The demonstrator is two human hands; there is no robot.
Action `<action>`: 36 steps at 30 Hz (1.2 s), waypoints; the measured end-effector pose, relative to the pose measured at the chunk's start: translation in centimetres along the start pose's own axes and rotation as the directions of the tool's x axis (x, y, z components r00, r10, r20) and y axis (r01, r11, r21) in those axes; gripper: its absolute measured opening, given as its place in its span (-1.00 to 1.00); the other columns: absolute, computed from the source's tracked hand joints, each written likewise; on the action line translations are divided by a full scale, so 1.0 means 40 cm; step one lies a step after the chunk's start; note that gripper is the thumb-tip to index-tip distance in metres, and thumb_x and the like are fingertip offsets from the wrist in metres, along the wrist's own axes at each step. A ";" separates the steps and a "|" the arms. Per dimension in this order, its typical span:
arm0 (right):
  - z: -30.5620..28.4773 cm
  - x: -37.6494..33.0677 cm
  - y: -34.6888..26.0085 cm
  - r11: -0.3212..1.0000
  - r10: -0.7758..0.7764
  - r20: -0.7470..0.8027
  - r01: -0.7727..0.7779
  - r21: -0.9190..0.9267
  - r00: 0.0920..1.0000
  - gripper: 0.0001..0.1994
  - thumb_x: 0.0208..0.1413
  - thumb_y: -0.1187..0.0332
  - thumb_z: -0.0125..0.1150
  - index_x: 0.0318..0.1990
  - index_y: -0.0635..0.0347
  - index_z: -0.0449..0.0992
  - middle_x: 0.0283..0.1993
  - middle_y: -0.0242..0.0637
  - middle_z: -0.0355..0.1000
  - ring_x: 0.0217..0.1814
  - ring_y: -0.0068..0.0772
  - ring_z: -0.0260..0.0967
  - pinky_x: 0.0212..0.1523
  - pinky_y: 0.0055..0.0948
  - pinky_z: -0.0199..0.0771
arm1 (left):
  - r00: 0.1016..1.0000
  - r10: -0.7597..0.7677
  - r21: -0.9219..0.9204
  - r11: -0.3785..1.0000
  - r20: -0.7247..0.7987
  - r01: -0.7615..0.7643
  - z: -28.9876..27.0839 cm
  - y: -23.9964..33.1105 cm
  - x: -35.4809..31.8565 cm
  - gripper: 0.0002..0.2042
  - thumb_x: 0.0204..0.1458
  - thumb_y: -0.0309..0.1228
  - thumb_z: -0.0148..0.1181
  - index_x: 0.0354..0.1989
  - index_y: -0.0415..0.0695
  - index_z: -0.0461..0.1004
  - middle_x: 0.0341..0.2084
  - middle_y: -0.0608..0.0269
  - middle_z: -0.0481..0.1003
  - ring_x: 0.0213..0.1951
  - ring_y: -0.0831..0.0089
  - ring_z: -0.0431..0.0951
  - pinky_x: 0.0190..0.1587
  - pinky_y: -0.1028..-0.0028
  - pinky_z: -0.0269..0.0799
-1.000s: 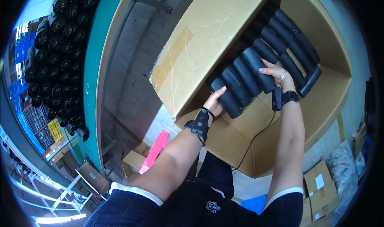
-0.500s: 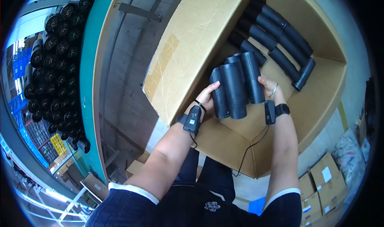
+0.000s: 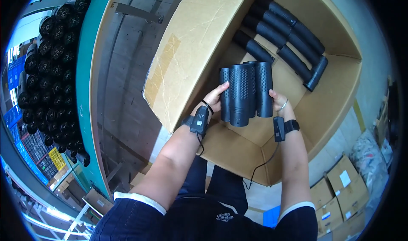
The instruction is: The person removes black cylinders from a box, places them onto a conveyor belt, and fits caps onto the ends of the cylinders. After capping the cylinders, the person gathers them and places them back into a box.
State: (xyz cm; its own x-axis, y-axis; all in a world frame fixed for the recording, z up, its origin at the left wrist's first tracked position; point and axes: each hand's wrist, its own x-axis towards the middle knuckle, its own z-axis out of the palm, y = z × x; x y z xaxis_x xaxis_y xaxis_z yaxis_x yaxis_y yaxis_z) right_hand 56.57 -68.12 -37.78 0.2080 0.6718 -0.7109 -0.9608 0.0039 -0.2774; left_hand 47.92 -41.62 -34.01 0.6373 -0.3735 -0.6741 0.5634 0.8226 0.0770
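Both hands [image 3: 248,101] clamp three black cylinders [image 3: 246,92]; five more lie in the carton [image 3: 335,75].

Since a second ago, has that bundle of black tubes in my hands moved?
Yes. The bundle of black tubes has come up out of the row in the cardboard box, toward its near wall.

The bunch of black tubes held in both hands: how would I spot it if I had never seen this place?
Find the large open cardboard box. Above its floor, the left hand and right hand clasp a bunch of black perforated tubes. Unlike the black tubes lying in a row deeper inside, these stand upright, lifted clear.
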 end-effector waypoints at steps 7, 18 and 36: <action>0.078 -0.043 0.016 0.998 -0.064 -0.021 0.064 0.028 0.998 -0.13 -0.39 0.02 0.54 0.10 0.29 0.28 -0.06 -0.21 0.39 -0.05 -0.32 0.40 0.02 -0.35 0.45 | 0.999 -0.018 0.041 0.999 0.030 0.016 -0.021 0.005 -0.011 -0.37 -0.09 -0.14 0.32 0.12 -0.23 0.27 -0.02 0.03 0.43 0.03 0.22 0.43 0.16 0.21 0.28; 0.208 -0.365 0.123 0.977 -0.184 -0.059 0.189 0.096 0.981 -0.22 -0.42 0.02 0.55 0.00 0.28 0.39 -0.13 -0.29 0.46 -0.15 -0.39 0.46 -0.14 -0.42 0.54 | 0.966 -0.222 0.123 0.971 0.129 0.207 0.203 -0.050 -0.237 -0.35 -0.03 -0.23 0.28 0.19 -0.24 0.14 0.04 -0.02 0.36 0.05 0.18 0.41 0.15 0.21 0.31; 0.967 -0.531 0.314 0.977 -0.060 0.167 0.092 -0.192 0.984 -0.22 -0.30 0.09 0.48 0.08 0.32 0.31 0.00 -0.23 0.40 0.01 -0.33 0.39 0.05 -0.36 0.43 | 0.932 0.062 -0.132 0.991 0.357 -0.015 0.082 -0.033 -1.091 -0.45 0.02 -0.25 0.23 0.15 -0.25 0.23 0.00 -0.01 0.42 0.00 0.23 0.48 0.09 0.25 0.39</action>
State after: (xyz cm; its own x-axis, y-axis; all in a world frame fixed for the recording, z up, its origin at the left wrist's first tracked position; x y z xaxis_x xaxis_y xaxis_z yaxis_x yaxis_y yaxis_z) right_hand 32.99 -53.71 -1.16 0.2311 0.7849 -0.5749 -0.8843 -0.0770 -0.4606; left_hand 21.07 -27.82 -2.29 0.8165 -0.4505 -0.3612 0.4796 0.8774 -0.0102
